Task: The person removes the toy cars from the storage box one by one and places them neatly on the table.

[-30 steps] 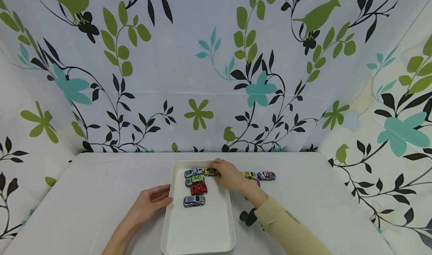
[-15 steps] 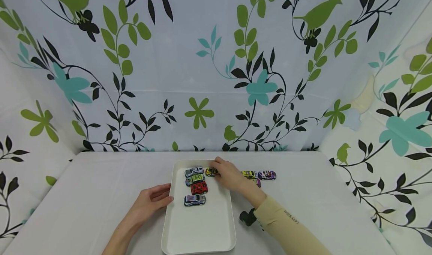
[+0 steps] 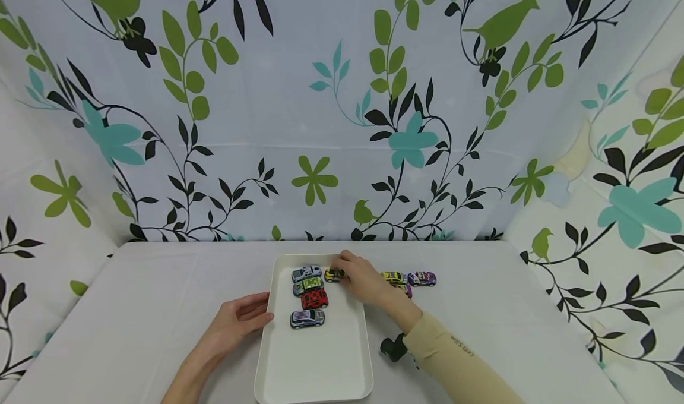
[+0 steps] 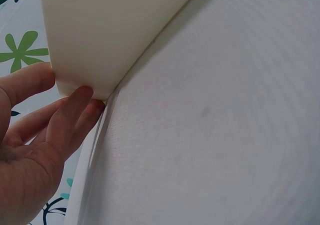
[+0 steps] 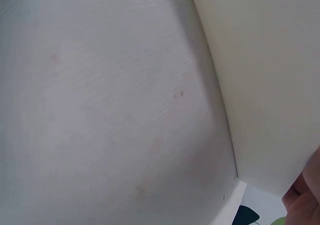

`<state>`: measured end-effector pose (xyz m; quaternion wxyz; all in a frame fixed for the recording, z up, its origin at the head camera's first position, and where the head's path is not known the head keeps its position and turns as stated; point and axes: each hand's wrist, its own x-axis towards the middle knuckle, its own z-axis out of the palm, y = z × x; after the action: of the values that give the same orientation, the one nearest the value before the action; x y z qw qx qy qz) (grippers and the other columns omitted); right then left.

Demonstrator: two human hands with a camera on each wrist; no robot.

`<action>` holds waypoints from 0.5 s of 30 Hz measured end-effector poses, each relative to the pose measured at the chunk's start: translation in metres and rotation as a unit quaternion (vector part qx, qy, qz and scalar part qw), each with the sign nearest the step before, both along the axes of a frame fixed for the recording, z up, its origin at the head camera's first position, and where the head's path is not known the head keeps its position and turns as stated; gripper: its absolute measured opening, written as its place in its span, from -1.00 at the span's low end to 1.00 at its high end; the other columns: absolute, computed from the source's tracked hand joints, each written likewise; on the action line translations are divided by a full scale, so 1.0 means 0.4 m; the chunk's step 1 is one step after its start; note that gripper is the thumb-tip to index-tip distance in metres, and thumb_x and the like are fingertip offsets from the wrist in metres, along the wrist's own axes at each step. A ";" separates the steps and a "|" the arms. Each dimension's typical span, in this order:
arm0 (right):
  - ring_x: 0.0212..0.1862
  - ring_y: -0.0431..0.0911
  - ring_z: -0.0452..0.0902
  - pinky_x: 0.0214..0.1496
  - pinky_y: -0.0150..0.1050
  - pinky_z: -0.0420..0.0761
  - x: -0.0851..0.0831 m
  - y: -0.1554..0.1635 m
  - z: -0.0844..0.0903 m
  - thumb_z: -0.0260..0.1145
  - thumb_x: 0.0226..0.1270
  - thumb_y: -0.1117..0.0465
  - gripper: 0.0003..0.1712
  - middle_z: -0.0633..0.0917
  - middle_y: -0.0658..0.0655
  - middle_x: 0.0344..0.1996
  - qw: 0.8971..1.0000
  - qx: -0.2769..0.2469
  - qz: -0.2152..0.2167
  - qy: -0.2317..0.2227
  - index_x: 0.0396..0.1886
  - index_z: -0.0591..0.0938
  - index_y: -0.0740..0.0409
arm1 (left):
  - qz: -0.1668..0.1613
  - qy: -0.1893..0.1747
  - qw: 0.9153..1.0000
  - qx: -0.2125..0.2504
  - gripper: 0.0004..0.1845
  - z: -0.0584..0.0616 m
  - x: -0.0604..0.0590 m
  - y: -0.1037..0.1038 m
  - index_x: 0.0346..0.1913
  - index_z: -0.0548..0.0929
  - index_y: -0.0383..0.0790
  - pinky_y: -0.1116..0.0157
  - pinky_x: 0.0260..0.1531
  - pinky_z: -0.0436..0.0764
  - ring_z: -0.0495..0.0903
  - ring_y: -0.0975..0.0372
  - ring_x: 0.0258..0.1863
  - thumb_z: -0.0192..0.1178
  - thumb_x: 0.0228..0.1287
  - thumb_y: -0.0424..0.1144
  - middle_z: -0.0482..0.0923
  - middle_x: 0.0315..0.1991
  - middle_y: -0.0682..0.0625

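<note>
In the head view my left hand [image 3: 240,319] holds the left side of a white tray [image 3: 315,368], thumb at the rim. The left wrist view shows several fingertips [image 4: 79,97] against the tray's outer wall. My right hand [image 3: 366,279] reaches over the tray's far right part and pinches a yellow and black toy car [image 3: 334,275], partly hidden by the fingers. Left of it in the tray stand a silver-blue toy car [image 3: 306,273], a green one [image 3: 308,286], a red one [image 3: 314,299] and a dark blue-grey one [image 3: 307,318].
On the white table [image 3: 459,309] right of the tray are a yellow toy car [image 3: 393,277], a purple one [image 3: 422,278] and another purple one partly hidden by the right arm. A small black object [image 3: 392,347] shows beside the sleeve. Patterned cloth [image 3: 315,125] hangs behind.
The yellow and black car has shifted very slightly to the right within the tray, under the right fingers. The left hand and the tray stay in place.
</note>
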<state>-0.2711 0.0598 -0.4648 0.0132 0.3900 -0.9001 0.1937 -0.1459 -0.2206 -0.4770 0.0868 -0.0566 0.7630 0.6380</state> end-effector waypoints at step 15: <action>0.07 -0.07 0.60 0.09 -0.19 0.67 0.000 0.015 -0.017 0.29 0.34 0.48 -0.64 0.58 0.06 0.03 0.996 -0.080 0.018 0.019 0.09 0.64 0.15 | -0.004 0.004 1.000 -0.010 -0.36 0.005 0.002 0.000 0.35 0.40 -0.50 0.19 0.07 0.68 0.49 -0.15 0.30 0.35 0.29 -0.31 0.46 0.29 -0.41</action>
<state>-0.2713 0.0659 -0.4717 0.0582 0.4078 -0.8739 0.2581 -0.1449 -0.2207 -0.4750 0.0852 -0.0520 0.7698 0.6305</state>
